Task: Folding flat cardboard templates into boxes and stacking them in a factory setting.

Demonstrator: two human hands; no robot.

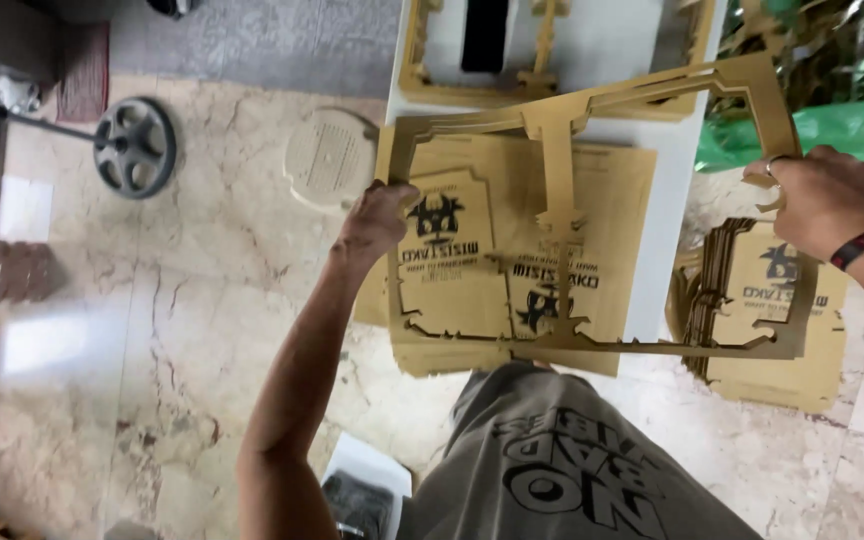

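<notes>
Cardboard frame (pixel 562 215) edges pinched by L hand (pixel 377 222) & R hand (pixel 832 200), above printed sheets (pixel 472 260).

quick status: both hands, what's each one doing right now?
Left hand: closed on the left edge of the cardboard frame.
Right hand: closed on the same frame's right edge, held above the stack of printed sheets.
</notes>
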